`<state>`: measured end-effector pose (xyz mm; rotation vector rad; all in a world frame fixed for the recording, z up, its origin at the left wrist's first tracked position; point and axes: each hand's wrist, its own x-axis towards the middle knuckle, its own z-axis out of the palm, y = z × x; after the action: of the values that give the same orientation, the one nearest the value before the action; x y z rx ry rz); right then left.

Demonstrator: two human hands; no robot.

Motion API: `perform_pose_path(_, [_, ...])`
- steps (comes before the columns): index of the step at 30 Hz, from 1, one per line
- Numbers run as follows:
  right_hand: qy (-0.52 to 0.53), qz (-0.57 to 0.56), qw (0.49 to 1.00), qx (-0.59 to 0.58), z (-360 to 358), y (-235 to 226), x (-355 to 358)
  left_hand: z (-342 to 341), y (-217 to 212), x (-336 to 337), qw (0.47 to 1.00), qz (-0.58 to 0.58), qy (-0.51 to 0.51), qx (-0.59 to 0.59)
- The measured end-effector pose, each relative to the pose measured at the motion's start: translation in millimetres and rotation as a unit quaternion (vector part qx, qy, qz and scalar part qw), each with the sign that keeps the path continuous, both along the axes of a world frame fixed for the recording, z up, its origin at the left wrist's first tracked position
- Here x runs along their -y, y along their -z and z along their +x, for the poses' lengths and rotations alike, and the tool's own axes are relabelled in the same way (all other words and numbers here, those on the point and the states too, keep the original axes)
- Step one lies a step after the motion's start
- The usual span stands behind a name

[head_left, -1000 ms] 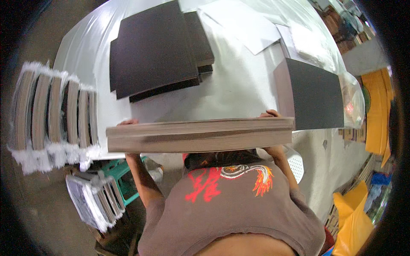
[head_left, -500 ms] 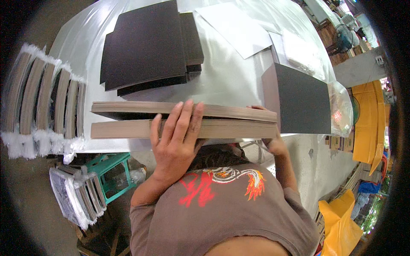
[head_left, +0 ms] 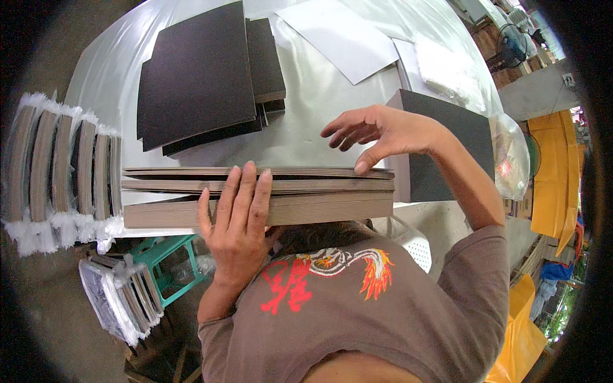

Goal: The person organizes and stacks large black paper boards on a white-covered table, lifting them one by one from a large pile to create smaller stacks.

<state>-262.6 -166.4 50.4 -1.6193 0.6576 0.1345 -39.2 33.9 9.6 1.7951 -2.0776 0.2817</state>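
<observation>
A stack of grey-edged, dark-faced boards (head_left: pixel 332 207) stands on edge along the table's near side, split by narrow gaps into a thick group and thinner ones. My left hand (head_left: pixel 236 236) grips it left of the middle, fingers laid across the upper edges and the thumb mostly hidden on the near side. Over the right end hovers my right hand (head_left: pixel 389 131), open with fingers curved and apart. Its thumb tip is close to the farthest thin group; whether it touches, I cannot tell. A block of black boards (head_left: pixel 440 169) stands just beyond that end.
Overlapping black boards (head_left: pixel 195 70) lie farther back on the plastic-covered table (head_left: pixel 306 121), with a white sheet (head_left: pixel 341 38) beside them. Plastic-wrapped board bundles (head_left: pixel 64 166) line the left side. A clear bag (head_left: pixel 511 159) sits at the right edge. A green stool (head_left: pixel 163 252) stands below left.
My right hand has left the stack's right end and risen above it, opening. A thin group of boards now stands apart at the far side. The left hand keeps its grip.
</observation>
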Motion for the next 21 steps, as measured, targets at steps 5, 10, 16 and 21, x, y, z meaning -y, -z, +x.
perform_pose_path(5, [-0.041, -0.034, 0.998, -0.029, 7.4, -7.7, 5.6, -5.7, -8.8, -1.4, 0.999, 0.027, -0.027, 0.017])
perform_pose_path(10, [-0.070, -0.021, 0.997, 0.026, 9.0, -0.6, 10.4, 0.2, -3.9, -7.2, 0.996, 0.027, -0.020, 0.078])
perform_pose_path(16, [-0.084, -0.018, 0.996, 0.006, 10.0, -0.9, 5.3, -0.8, -8.2, -12.2, 0.997, 0.030, -0.018, 0.067])
perform_pose_path(21, [-0.076, -0.019, 0.997, 0.001, 9.1, -2.2, 4.9, 1.3, -6.9, -14.1, 0.996, 0.018, -0.002, 0.091])
